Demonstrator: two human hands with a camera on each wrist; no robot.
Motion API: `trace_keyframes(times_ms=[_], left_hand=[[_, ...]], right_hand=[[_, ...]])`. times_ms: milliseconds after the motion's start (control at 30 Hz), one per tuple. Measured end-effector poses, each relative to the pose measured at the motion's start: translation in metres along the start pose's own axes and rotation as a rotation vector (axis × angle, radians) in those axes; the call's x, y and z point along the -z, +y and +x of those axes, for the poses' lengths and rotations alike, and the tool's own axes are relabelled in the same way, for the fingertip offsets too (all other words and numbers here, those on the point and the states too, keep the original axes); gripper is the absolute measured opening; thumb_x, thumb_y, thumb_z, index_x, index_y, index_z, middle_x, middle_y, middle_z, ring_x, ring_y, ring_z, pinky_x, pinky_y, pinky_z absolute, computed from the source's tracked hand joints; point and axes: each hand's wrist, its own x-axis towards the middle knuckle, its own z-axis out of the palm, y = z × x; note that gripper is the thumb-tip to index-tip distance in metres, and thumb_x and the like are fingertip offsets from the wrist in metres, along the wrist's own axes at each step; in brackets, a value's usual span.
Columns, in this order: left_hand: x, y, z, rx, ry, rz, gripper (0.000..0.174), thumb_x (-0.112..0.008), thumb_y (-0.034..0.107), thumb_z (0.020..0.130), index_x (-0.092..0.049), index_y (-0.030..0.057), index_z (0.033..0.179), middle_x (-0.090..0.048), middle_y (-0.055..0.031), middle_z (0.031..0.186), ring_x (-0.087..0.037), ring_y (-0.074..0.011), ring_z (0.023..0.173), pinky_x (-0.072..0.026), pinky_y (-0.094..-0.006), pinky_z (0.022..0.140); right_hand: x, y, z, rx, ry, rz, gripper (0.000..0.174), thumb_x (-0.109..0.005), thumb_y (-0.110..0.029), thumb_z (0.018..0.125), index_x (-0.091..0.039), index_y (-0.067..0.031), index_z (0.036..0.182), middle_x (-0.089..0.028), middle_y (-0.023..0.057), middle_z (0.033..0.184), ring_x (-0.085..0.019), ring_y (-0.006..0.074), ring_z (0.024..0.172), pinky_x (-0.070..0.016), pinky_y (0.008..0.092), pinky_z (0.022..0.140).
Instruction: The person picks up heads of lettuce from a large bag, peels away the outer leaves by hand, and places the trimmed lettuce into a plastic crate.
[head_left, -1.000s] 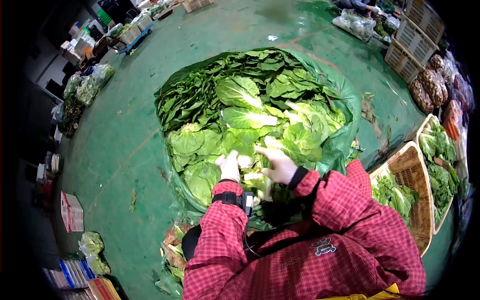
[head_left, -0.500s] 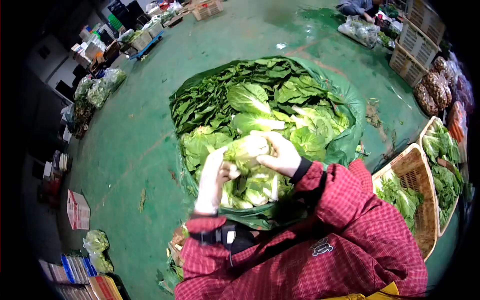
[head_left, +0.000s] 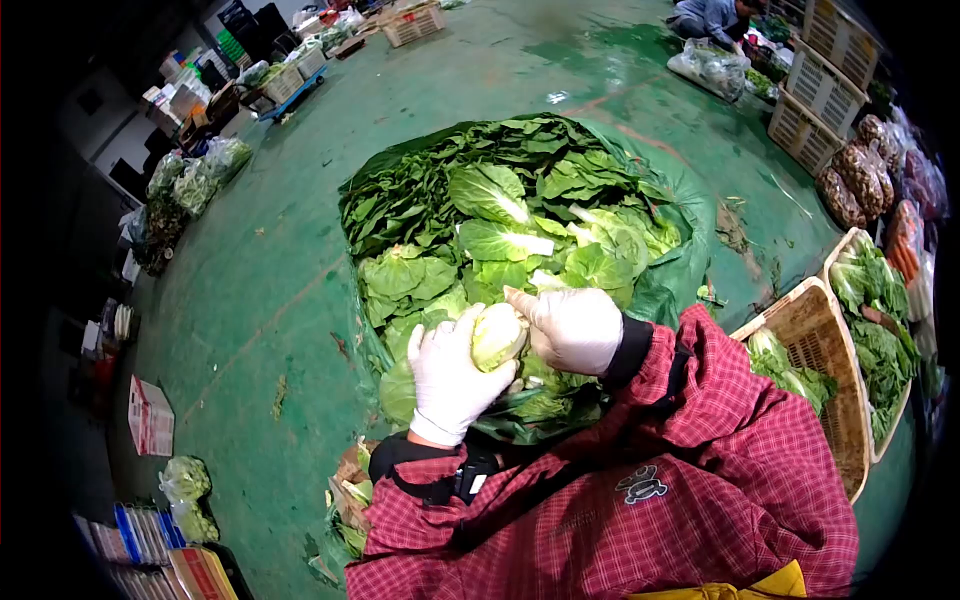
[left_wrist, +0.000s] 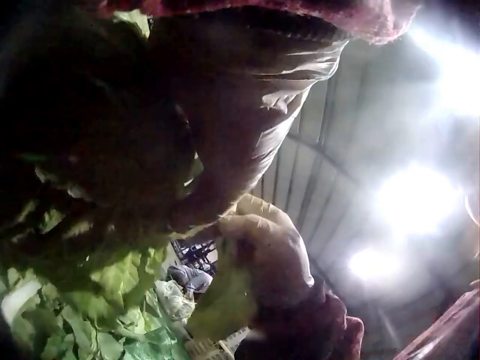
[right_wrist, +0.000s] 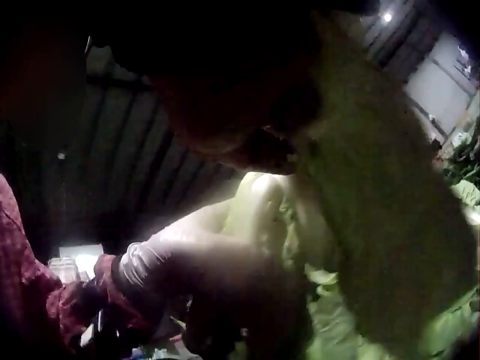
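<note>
My gloved left hand [head_left: 450,378] grips a small pale green head of Chinese cabbage [head_left: 498,338], thumb and fingers wrapped round its sides. Right beside it is my gloved right hand [head_left: 580,330], its fingers curled in at the head. A large green leaf [right_wrist: 382,195] hangs from the right hand in the right wrist view; in the left wrist view the leaf [left_wrist: 225,304] dangles below that hand. Both hands are over a green plastic sack [head_left: 695,225] heaped with loose cabbage leaves [head_left: 410,275] and darker leaves [head_left: 425,185].
At my right stand crates of greens, the nearer crate [head_left: 850,400] close to my elbow. Stacked crates [head_left: 820,100] and bagged vegetables [head_left: 855,180] line the far right, where a person [head_left: 710,20] crouches. A carton [head_left: 150,418] sits at left on the green floor.
Both hands were low among the leaves, then came up with the cabbage head between them. Now the left hand cups the head and the right hand is curled beside it.
</note>
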Motion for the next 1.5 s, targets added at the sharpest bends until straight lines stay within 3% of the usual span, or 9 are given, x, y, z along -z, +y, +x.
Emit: trace_keyframes(times_ms=[100, 200, 300, 400, 600, 933, 1067, 1400, 1500], left_hand=[[0.019, -0.017, -0.002, -0.061, -0.211, -0.189, 0.075, -0.082, 0.035, 0.059, -0.057, 0.0064, 0.124, -0.065, -0.0097, 0.103, -0.061, -0.0261, 0.097, -0.0391, -0.0403, 0.099], [0.003, -0.038, -0.017, 0.177, -0.329, -1.186, 0.079, -0.084, 0.032, 0.061, -0.053, 0.0062, 0.129, -0.061, -0.0068, 0.115, -0.059, -0.0199, 0.105, -0.0389, -0.0381, 0.104], [-0.011, -0.053, -0.024, 0.271, -0.325, -1.582, 0.089, -0.081, 0.023, 0.061, -0.041, 0.003, 0.138, -0.054, -0.0094, 0.13, -0.054, -0.0217, 0.116, -0.0417, -0.0344, 0.103], [-0.025, -0.05, -0.028, 0.262, -0.306, -1.877, 0.094, -0.077, 0.025, 0.06, -0.036, 0.0013, 0.141, -0.051, -0.0155, 0.134, -0.055, -0.0284, 0.118, -0.0472, -0.0414, 0.1], [-0.021, 0.02, -0.026, 0.322, -0.347, -2.414, 0.081, -0.078, 0.03, 0.069, -0.043, 0.0075, 0.138, -0.057, -0.0163, 0.126, -0.057, -0.0305, 0.114, -0.0475, -0.0435, 0.101], [-0.071, -0.045, -0.034, 0.477, -0.665, -2.144, 0.085, -0.075, 0.02, 0.066, -0.04, 0.0012, 0.141, -0.057, -0.0153, 0.129, -0.059, -0.03, 0.113, -0.0468, -0.0431, 0.101], [-0.061, -0.019, -0.031, 0.537, -0.664, -2.198, 0.081, -0.074, 0.019, 0.068, -0.042, 0.0, 0.139, -0.059, -0.0163, 0.125, -0.061, -0.0297, 0.11, -0.0502, -0.0425, 0.096], [-0.073, -0.034, -0.039, 0.481, -0.818, -2.234, 0.08, -0.072, 0.02, 0.069, -0.039, 0.0039, 0.14, -0.058, -0.0205, 0.123, -0.062, -0.036, 0.104, -0.0526, -0.0473, 0.091], [-0.076, -0.009, -0.036, 0.005, -0.501, -2.168, 0.09, -0.067, 0.061, 0.074, -0.045, -0.0061, 0.129, -0.055, -0.0259, 0.123, -0.064, -0.0384, 0.089, -0.0498, -0.0546, 0.09]], right_hand=[[0.021, 0.014, 0.003, 0.151, -0.049, 0.162, 0.035, -0.053, -0.015, 0.083, -0.068, -0.0148, 0.114, -0.07, 0.013, 0.091, -0.068, 0.0298, 0.08, -0.0546, 0.041, 0.074], [0.006, 0.061, 0.033, 0.206, 0.291, 0.261, 0.055, -0.058, -0.019, 0.085, -0.048, -0.0096, 0.138, -0.062, 0.0216, 0.117, -0.062, 0.0324, 0.104, -0.05, 0.0409, 0.09], [0.019, 0.077, 0.03, 0.056, 0.225, 0.105, 0.088, -0.066, -0.019, 0.082, -0.016, -0.0032, 0.153, -0.029, 0.0247, 0.153, -0.037, 0.0372, 0.136, -0.0295, 0.0424, 0.112], [0.026, 0.07, 0.008, 0.147, -0.082, 0.955, 0.079, -0.061, -0.026, 0.092, -0.017, -0.0044, 0.153, -0.033, 0.0179, 0.152, -0.034, 0.0284, 0.139, -0.0288, 0.0395, 0.113], [0.033, 0.05, -0.034, 0.215, -0.148, 1.087, 0.07, -0.061, -0.024, 0.092, -0.027, -0.0148, 0.152, -0.054, 0.018, 0.132, -0.055, 0.0228, 0.117, -0.0428, 0.0364, 0.101], [-0.002, 0.053, 0.0, 0.206, -0.172, 0.333, 0.044, -0.055, -0.013, 0.09, -0.055, -0.0117, 0.134, -0.067, 0.0116, 0.103, -0.064, 0.0227, 0.095, -0.0497, 0.0357, 0.086], [-0.004, 0.049, -0.006, -0.048, -0.234, 0.935, 0.045, -0.053, -0.018, 0.091, -0.052, -0.0115, 0.136, -0.067, 0.0084, 0.098, -0.064, 0.0236, 0.091, -0.0495, 0.0372, 0.083], [-0.009, 0.044, 0.002, 0.305, -0.064, 0.363, 0.038, -0.047, -0.004, 0.075, -0.069, -0.0063, 0.105, -0.068, 0.0179, 0.092, -0.065, 0.0329, 0.089, -0.0517, 0.0409, 0.085], [-0.019, 0.068, 0.021, 0.277, 0.075, 0.322, 0.033, -0.049, 0.001, 0.071, -0.07, -0.0053, 0.095, -0.068, 0.0172, 0.09, -0.065, 0.0323, 0.089, -0.052, 0.0401, 0.085]])
